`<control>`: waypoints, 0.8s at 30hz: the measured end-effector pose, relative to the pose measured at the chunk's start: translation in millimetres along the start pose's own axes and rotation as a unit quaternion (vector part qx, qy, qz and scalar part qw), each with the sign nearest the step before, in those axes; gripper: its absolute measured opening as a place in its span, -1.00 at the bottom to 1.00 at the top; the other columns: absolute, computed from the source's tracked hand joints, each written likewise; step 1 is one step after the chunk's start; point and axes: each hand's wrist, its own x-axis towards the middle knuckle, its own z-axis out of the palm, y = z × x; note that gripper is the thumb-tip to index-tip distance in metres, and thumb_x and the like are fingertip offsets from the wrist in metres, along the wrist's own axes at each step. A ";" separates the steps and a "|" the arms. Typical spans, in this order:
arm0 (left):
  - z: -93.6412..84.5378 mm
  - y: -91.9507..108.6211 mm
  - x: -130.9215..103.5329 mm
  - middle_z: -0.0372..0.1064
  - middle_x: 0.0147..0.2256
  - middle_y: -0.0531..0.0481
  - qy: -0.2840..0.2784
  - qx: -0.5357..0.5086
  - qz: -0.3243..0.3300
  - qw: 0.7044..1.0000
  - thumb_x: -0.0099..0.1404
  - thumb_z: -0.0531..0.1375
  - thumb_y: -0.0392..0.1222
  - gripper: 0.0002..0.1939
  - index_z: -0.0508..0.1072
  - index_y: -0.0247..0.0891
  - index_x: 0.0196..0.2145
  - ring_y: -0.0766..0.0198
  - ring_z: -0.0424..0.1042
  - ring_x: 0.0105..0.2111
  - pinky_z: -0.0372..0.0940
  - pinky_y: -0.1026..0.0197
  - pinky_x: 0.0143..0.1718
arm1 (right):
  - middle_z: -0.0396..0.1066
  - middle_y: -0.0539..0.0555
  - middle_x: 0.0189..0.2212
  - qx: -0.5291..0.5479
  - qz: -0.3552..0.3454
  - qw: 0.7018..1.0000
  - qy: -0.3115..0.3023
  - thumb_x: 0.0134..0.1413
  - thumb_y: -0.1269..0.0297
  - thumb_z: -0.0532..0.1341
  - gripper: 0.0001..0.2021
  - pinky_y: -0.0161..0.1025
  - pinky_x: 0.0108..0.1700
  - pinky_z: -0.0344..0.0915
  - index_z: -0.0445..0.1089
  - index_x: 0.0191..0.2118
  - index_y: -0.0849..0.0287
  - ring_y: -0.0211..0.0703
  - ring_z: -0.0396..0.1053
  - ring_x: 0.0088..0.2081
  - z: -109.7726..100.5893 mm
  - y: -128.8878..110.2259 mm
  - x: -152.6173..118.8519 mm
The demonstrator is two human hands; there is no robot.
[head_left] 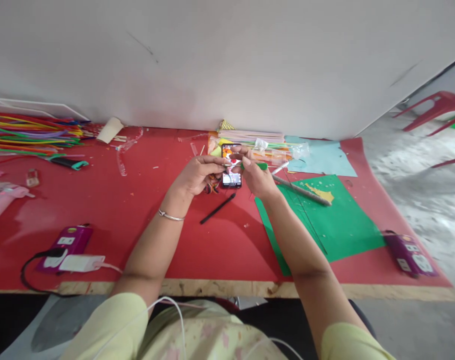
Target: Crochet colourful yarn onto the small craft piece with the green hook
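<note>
My left hand (197, 174) is raised over the middle of the table, thumb and fingers pinched together at a thin dark piece too small to name. Close beside it, my right hand (256, 176) grips a tool with a green handle (264, 166); its thin shaft points left towards the left fingertips. Behind both hands lies a lit phone (231, 181), partly covered by the fingers. Below them a black pen-like stick (217, 208) rests on the red tabletop (212, 250). A small tangle of coloured strands (211, 187) shows under my left hand.
Pipe cleaners (32, 132) are heaped at the back left, near a pink glue gun (8, 197). Purple power strips (72, 242) lie left and right. A green sheet (347, 225) carries a grey rod (306, 191) and thin wire. A white wall (227, 65) borders the table's back.
</note>
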 end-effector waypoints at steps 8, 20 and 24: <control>13.6 -2.3 -4.3 0.70 -0.28 -0.11 0.069 0.103 0.165 0.978 0.08 0.51 -0.17 -0.82 0.79 -0.19 -0.30 0.15 0.62 -0.25 0.47 0.14 -0.19 | 0.50 0.00 -0.31 -0.047 -0.007 0.999 -0.008 0.29 -0.32 0.31 -0.51 -0.21 -0.43 0.14 0.64 -0.09 0.01 -0.27 0.17 -0.45 6.3 -1.8 -2.8; 11.3 19.1 -18.0 0.57 -0.44 -0.03 0.101 0.176 0.207 0.957 0.16 0.55 0.00 -0.77 0.71 -0.20 -0.41 0.24 0.48 -0.40 0.38 0.20 -0.36 | 0.57 0.10 -0.02 -0.122 -0.056 0.986 -0.104 0.19 -0.14 0.47 -0.64 -0.11 -0.08 0.50 0.69 -0.10 0.01 -0.04 0.51 -0.04 -0.7 -18.5 -12.1; 5.7 27.5 -18.7 0.33 -0.55 0.06 0.148 0.071 0.184 0.969 0.20 0.54 -0.04 -0.77 0.67 -0.21 -0.38 0.38 0.27 -0.57 0.10 0.28 -0.58 | 0.59 0.13 0.04 -0.242 -0.090 0.963 -0.080 0.29 -0.02 0.40 -0.61 -0.03 -0.04 0.51 0.63 0.15 -0.02 -0.03 0.52 -0.13 -2.1 4.5 -7.4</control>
